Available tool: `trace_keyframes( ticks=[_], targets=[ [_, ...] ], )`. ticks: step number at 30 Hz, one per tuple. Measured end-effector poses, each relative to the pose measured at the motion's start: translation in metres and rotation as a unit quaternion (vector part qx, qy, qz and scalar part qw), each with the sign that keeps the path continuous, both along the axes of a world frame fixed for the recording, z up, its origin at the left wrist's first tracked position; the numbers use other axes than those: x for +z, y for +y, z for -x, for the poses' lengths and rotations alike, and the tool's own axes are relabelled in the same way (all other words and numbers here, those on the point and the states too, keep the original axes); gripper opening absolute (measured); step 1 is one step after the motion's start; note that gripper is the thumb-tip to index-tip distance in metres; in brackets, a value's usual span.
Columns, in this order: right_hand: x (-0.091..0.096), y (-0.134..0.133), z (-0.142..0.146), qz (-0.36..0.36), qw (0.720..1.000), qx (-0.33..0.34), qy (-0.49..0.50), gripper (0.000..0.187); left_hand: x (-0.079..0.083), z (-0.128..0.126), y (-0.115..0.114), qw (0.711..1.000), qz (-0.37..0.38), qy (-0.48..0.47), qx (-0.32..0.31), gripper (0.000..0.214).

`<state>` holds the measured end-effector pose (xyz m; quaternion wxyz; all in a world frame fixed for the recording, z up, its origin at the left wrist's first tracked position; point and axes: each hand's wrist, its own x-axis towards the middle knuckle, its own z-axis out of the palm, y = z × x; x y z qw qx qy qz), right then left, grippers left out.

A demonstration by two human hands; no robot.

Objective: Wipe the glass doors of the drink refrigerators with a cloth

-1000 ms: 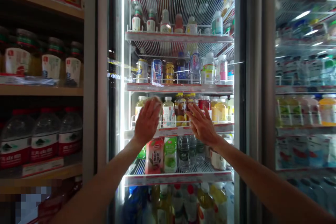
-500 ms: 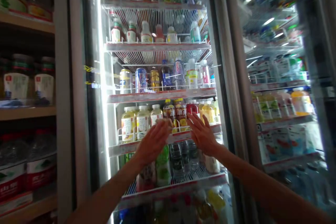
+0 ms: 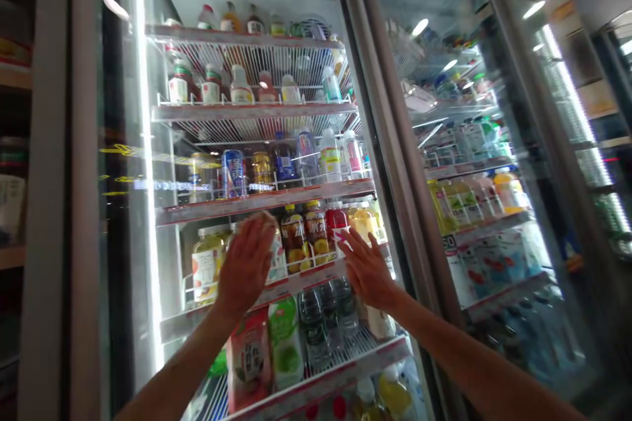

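Observation:
My left hand (image 3: 245,266) and my right hand (image 3: 363,270) are both raised flat against the glass door (image 3: 247,177) of a lit drinks fridge, fingers stretched upward, holding nothing. Behind the glass, level with my hands, stands a row of bottles (image 3: 316,237): pale yellow ones at the left, dark tea bottles and a red one at the right. Below my hands sit a red carton (image 3: 249,358), a green bottle (image 3: 285,342) and water bottles (image 3: 320,316).
Upper wire shelves hold cans (image 3: 234,173) and small bottles (image 3: 240,87). A grey door frame (image 3: 395,164) divides this fridge from a second glass-door fridge (image 3: 494,197) at the right. Wooden shelving (image 3: 12,145) stands at the far left.
The view has swung right and tilted; the fridge now sits left of centre. Both hands stay flat on the glass, the left one shifted slightly left along the bottle row.

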<state>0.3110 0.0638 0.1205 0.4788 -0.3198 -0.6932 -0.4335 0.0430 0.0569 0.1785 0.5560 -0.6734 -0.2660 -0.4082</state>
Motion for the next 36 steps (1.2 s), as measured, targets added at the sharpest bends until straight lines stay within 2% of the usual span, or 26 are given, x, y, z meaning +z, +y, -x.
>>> trace_keyframes(
  ticks=[2, 3, 6, 7, 9, 12, 14, 16, 19, 22, 24, 26, 27, 29, 31, 33, 34, 36],
  targets=[
    [-0.001, 0.0, -0.003, 0.006, 1.0, 0.0, 0.006, 0.048, 0.004, 0.0, -0.001, 0.998, -0.007, -0.066, -0.008, 0.066],
    [-0.001, 0.0, -0.004, 0.009, 1.0, 0.0, 0.008, 0.048, 0.002, 0.0, -0.001, 0.999, 0.0, -0.038, -0.008, 0.067],
    [-0.003, -0.003, -0.002, 0.01, 1.0, 0.014, 0.015, 0.048, -0.012, -0.007, -0.001, 0.985, 0.031, 0.168, -0.004, 0.063],
    [-0.002, -0.004, 0.001, 0.011, 1.0, 0.025, 0.016, 0.048, -0.016, -0.011, 0.0, 0.98, 0.032, 0.197, -0.003, 0.061],
    [0.001, -0.01, 0.012, 0.008, 0.998, 0.06, 0.018, 0.05, -0.018, -0.021, 0.004, 0.989, 0.026, 0.143, -0.009, 0.06],
    [0.011, -0.017, 0.042, -0.001, 0.985, 0.168, 0.03, 0.052, -0.013, -0.038, 0.014, 0.997, 0.021, -0.03, -0.063, 0.066],
    [0.02, -0.019, 0.067, 0.011, 0.966, 0.254, 0.053, 0.054, -0.011, -0.044, 0.019, 0.99, 0.033, -0.071, -0.117, 0.067],
    [0.025, -0.018, 0.093, 0.035, 0.949, 0.303, 0.078, 0.054, -0.014, -0.038, 0.02, 0.985, 0.059, -0.074, -0.146, 0.063],
    [0.029, -0.012, 0.13, 0.04, 0.953, 0.28, 0.109, 0.054, -0.026, -0.007, 0.011, 0.988, 0.082, -0.077, -0.107, 0.064],
    [0.034, -0.005, 0.16, 0.043, 0.971, 0.192, 0.137, 0.052, -0.039, 0.028, -0.002, 0.992, 0.067, -0.105, -0.021, 0.068],
    [0.038, 0.001, 0.17, 0.03, 0.981, 0.134, 0.134, 0.046, -0.044, 0.041, -0.006, 0.991, 0.059, -0.121, 0.019, 0.065],
    [0.04, 0.007, 0.163, -0.006, 0.99, 0.092, 0.108, 0.04, -0.047, 0.043, -0.008, 0.99, 0.058, -0.125, 0.039, 0.063],
    [0.038, 0.01, 0.15, -0.026, 0.992, 0.076, 0.1, 0.037, -0.048, 0.042, -0.008, 0.989, 0.059, -0.126, 0.045, 0.063],
    [0.03, 0.018, 0.109, -0.055, 0.992, 0.046, 0.103, 0.036, -0.049, 0.039, -0.007, 0.988, 0.062, -0.13, 0.052, 0.063],
    [0.019, 0.027, 0.057, -0.077, 0.986, 0.012, 0.148, 0.036, -0.051, 0.036, -0.005, 0.987, 0.065, -0.137, 0.055, 0.063],
    [0.012, 0.034, 0.016, -0.07, 0.971, -0.03, 0.225, 0.036, -0.052, 0.035, -0.004, 0.986, 0.063, -0.142, 0.053, 0.063],
    [0.01, 0.036, 0.006, -0.076, 0.96, -0.041, 0.266, 0.036, -0.053, 0.035, -0.004, 0.986, 0.063, -0.144, 0.052, 0.063],
    [0.007, 0.033, 0.011, -0.079, 0.947, -0.044, 0.308, 0.038, -0.054, 0.036, -0.003, 0.986, 0.065, -0.147, 0.048, 0.063]
  ],
)
